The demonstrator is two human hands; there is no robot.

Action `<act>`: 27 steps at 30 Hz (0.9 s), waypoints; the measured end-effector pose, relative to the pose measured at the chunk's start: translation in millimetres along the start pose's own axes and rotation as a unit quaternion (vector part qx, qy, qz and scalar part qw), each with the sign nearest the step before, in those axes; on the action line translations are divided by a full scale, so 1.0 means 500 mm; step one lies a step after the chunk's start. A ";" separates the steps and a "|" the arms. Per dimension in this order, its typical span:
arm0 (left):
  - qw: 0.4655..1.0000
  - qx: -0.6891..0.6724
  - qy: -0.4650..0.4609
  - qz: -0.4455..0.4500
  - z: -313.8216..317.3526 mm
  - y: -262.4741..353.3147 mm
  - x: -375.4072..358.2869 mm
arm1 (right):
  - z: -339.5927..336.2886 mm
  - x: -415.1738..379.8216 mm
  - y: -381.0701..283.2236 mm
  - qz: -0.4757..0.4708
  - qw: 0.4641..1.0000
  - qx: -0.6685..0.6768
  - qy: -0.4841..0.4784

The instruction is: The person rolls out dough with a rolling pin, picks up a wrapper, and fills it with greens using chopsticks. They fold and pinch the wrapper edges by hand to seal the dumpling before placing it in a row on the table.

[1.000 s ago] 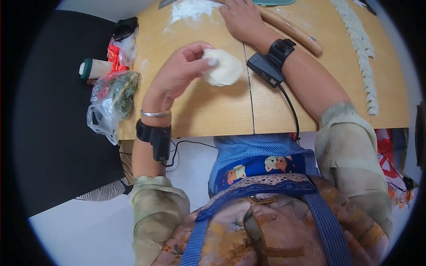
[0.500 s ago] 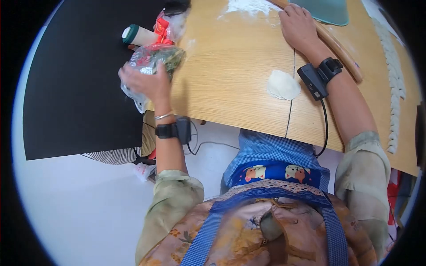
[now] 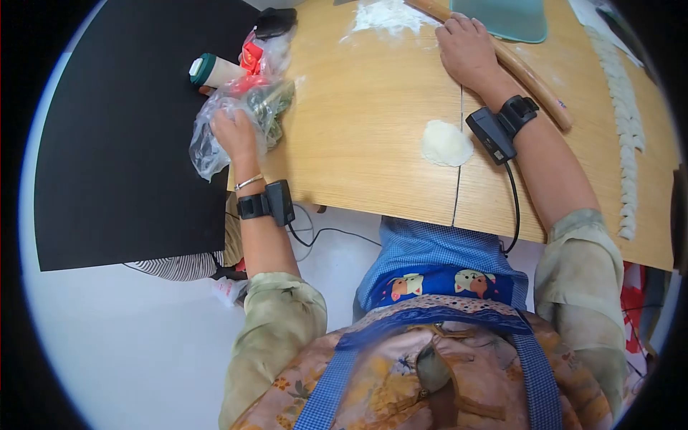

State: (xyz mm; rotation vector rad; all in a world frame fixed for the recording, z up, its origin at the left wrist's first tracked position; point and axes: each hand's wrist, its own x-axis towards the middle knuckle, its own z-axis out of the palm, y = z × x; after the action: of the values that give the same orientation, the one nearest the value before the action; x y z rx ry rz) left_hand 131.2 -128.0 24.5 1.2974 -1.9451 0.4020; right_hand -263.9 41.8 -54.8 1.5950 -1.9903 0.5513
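Observation:
At the table's left edge, my left hand point(image 3: 235, 135) is closed on a clear plastic bag point(image 3: 208, 147) with green contents in its right part. My right hand point(image 3: 467, 54) lies closed over the long wooden rolling pin point(image 3: 534, 84) at the upper right. Between my arms, a pale round dough wrapper point(image 3: 446, 143) rests on the wooden table point(image 3: 358, 136), close to a dark seam. White flour point(image 3: 390, 16) is spread on the table to the left of the pin's upper end.
A white bottle with a green cap point(image 3: 218, 72) lies by a red-printed bag point(image 3: 252, 57) at the upper left. Beside them is a black object point(image 3: 275, 23). A translucent green board point(image 3: 502, 18) sits behind the pin. Overlapping dough pieces point(image 3: 625, 129) line the right side.
My left hand has gone from spread fingers over the plastic bag to closed fingers gripping it. My right hand stays on the rolling pin. The whole view has shifted slightly.

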 end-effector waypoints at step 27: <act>0.939 -0.233 -0.131 0.214 -0.154 0.421 -0.214 | -0.194 0.076 -0.043 -0.068 0.949 0.269 0.150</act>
State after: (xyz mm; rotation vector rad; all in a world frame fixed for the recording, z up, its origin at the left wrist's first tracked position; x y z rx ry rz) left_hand -2.3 81.4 27.6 0.6432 -2.3677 -0.0413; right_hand -235.2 67.2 44.2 1.8026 -1.5644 1.2804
